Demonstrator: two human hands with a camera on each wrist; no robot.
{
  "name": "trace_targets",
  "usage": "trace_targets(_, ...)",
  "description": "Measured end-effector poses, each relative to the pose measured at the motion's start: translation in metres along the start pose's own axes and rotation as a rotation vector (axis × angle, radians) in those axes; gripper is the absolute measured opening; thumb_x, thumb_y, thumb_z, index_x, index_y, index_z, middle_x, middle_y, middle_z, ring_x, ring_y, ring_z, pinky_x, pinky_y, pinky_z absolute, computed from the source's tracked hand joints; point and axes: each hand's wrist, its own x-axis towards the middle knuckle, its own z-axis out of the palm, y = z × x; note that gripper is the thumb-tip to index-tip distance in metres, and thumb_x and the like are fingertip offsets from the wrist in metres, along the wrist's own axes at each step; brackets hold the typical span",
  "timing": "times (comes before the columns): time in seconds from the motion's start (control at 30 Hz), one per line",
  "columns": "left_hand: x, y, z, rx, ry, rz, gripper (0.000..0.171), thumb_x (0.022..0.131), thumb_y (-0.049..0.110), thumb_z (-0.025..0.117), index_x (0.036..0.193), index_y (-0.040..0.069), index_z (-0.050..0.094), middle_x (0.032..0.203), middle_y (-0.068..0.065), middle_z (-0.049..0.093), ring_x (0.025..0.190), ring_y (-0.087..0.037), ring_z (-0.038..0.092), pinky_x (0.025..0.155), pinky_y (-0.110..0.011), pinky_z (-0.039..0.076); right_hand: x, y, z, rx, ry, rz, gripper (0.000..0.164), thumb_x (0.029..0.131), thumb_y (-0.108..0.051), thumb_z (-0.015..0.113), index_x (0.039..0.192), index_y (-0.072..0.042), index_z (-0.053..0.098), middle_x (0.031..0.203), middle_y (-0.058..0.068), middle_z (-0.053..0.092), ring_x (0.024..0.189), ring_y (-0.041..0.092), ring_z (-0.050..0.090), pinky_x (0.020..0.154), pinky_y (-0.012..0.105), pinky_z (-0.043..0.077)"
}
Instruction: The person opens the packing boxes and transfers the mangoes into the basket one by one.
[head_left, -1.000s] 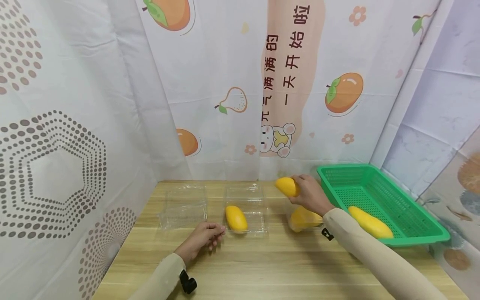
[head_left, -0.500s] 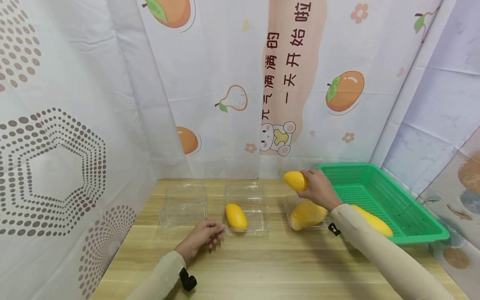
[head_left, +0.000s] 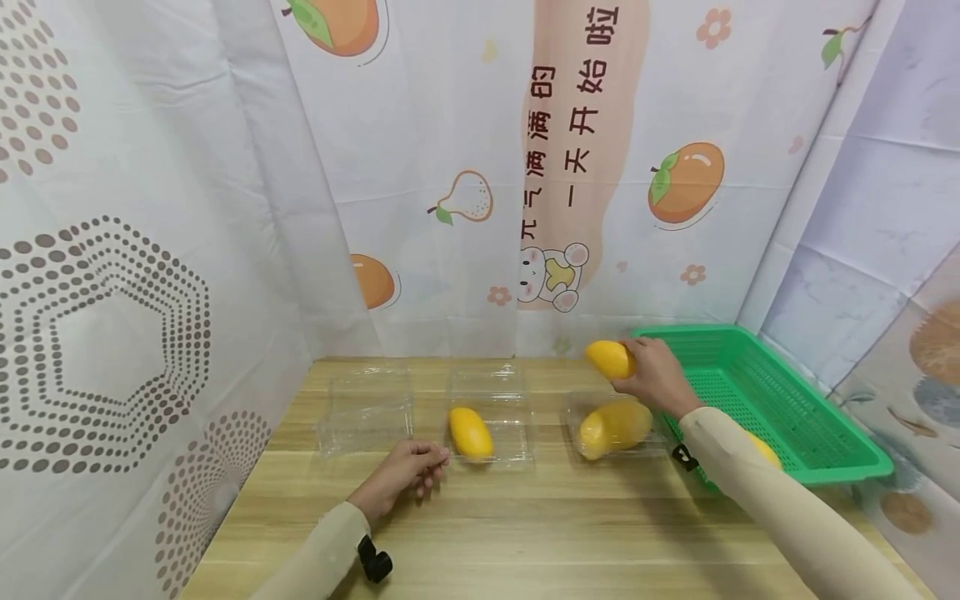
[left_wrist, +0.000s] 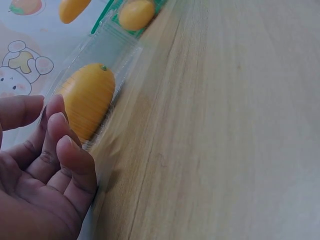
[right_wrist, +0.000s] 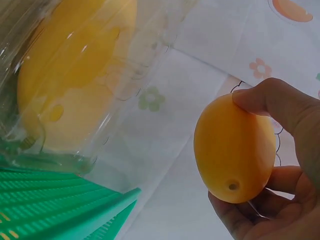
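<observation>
My right hand (head_left: 658, 379) grips a yellow mango (head_left: 608, 358) in the air beside the green basket's left rim. The right wrist view shows thumb and fingers round this mango (right_wrist: 232, 150), with its stem spot towards the camera. Below it, another mango (head_left: 615, 427) lies inside a clear plastic box that looks closed. My left hand (head_left: 405, 475) rests at the table, fingers loosely bent, holding nothing. Just right of its fingertips lies a mango (head_left: 471, 433) in a clear box (head_left: 513, 442) with its lid raised; the left wrist view shows that mango (left_wrist: 87, 100) beyond the fingers.
Farther left stands a clear box (head_left: 367, 425) with its lid up and nothing in it. The green basket (head_left: 832, 429) at the right holds a mango (head_left: 765, 450), partly hidden by my right sleeve. Printed curtains (head_left: 420, 267) hang behind the wooden table (head_left: 495, 542).
My right hand has moved to the right with the mango, towards the basket, uncovering more of the boxed mango below. My left hand has stayed in place.
</observation>
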Motion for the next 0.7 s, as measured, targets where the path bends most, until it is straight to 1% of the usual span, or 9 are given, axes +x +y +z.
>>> trace_targets(0.2,0.001,-0.001,-0.001,0.005,-0.001,0.007,0.039,0.1,0.032,0.069,0.104,-0.007,0.069,0.079,-0.006,0.065,0.061,-0.011,0.051,0.05,-0.023,0.045,-0.002,0.005,-0.004,-0.008,0.0,0.023,0.061,0.079,-0.018,0.085,0.128,0.012,0.062,0.111,0.028,0.065,0.096,0.041,0.057,0.077,0.053,0.05)
trace_targets(0.47,0.001,-0.001,-0.001,0.011,-0.003,0.012,0.04,0.1,0.033,0.068,0.104,-0.006,0.069,0.08,-0.006,0.065,0.062,-0.011,0.051,0.05,-0.023,0.045,-0.004,0.013,-0.012,-0.013,0.012,0.016,0.058,0.08,-0.016,0.084,0.125,0.013,0.062,0.107,0.029,0.067,0.091,0.041,0.059,0.074,0.053,0.05)
trace_targets(0.7,0.001,-0.002,-0.001,-0.002,-0.003,0.009,0.04,0.101,0.032,0.068,0.106,-0.008,0.069,0.08,-0.006,0.065,0.062,-0.011,0.051,0.05,-0.023,0.045,-0.006,0.026,-0.019,-0.008,0.016,0.036,0.059,0.081,-0.017,0.085,0.125,0.014,0.062,0.106,0.031,0.066,0.087,0.04,0.059,0.071,0.052,0.05)
